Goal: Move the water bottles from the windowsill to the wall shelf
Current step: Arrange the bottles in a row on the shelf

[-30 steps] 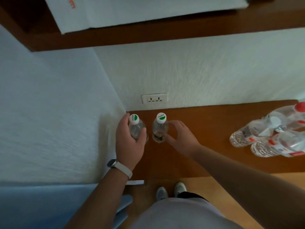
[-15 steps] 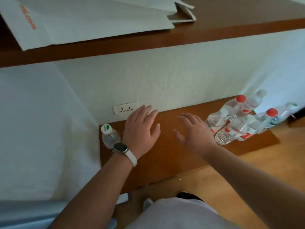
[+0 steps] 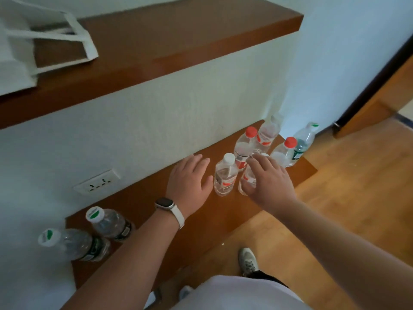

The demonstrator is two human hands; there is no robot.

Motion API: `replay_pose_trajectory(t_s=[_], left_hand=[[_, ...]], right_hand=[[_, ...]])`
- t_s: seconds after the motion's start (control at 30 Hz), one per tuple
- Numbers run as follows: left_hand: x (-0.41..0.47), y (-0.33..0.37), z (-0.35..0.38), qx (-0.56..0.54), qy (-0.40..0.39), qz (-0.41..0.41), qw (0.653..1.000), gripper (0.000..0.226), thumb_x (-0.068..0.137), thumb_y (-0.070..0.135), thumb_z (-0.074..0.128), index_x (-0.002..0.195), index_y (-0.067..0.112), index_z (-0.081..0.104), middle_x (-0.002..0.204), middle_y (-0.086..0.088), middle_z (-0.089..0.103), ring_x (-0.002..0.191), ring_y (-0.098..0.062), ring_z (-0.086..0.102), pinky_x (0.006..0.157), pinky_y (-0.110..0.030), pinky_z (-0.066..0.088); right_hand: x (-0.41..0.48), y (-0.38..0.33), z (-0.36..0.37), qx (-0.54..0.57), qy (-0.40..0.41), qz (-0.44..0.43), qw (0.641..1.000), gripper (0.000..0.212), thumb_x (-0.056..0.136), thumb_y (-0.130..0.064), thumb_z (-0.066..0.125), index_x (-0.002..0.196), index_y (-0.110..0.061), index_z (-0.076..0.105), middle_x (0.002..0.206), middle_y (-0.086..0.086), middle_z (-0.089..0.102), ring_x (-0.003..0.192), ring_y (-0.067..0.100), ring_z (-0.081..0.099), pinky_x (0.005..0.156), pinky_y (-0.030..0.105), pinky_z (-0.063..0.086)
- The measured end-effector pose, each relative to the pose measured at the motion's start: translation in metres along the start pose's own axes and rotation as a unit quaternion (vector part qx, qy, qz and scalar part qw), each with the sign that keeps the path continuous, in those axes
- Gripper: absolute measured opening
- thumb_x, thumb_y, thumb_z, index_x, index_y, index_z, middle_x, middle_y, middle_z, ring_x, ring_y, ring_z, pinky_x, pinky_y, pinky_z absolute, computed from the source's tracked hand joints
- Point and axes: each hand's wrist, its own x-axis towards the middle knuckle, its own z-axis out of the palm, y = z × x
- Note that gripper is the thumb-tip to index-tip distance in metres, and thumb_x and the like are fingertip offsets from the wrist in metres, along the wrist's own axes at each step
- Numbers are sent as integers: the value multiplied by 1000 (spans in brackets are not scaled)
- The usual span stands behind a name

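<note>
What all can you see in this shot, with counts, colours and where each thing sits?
Green-capped bottles: two, clear with green-and-white caps, left end of the low wooden ledge; a third at the far right end.
Red-capped bottles: two, clear with red labels, in the right cluster.
White-capped bottles: at least two, clear with red labels, right cluster; another bottle is partly hidden under the right hand.
Wall shelf: one, brown wood, above the ledge.
White bag: one, left on the shelf.
Wall socket: one, white, above the ledge.
Shoe: one, pale, on the wooden floor.
Watch: one, white strap, left wrist.
Hands: left hand open beside the cluster; right hand open over it.
</note>
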Motion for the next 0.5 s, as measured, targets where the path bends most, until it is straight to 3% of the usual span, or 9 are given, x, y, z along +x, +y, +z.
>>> replay_pose_trajectory(t_s=[0.2, 0.33, 0.5], left_hand=[[36, 28, 31, -45, -70, -84, 993, 54, 93, 48, 54, 137, 17, 50, 136, -3, 56, 125, -20, 50, 96, -33, 46], [46, 41, 43, -112, -95, -149, 978, 49, 89, 54, 58, 128, 24, 56, 118, 7, 61, 108, -11, 55, 80, -22, 42], [49, 61, 54, -213, -96, -257, 938, 40, 78, 60, 66, 113, 42, 54, 102, 24, 58, 96, 0, 58, 69, -14, 42]], right_hand=[[24, 51, 19, 104, -39, -19, 994, 62, 87, -45, 66, 140, -28, 40, 144, -5, 44, 131, 20, 41, 102, 37, 41], [39, 68, 33, 214, -83, -40, 973, 70, 85, -34, 71, 142, -36, 31, 144, -12, 38, 122, 15, 49, 92, 23, 40], [45, 86, 48, 298, -119, -19, 947, 76, 84, -35, 73, 143, -41, 25, 138, -10, 49, 121, 12, 49, 93, 24, 37]])
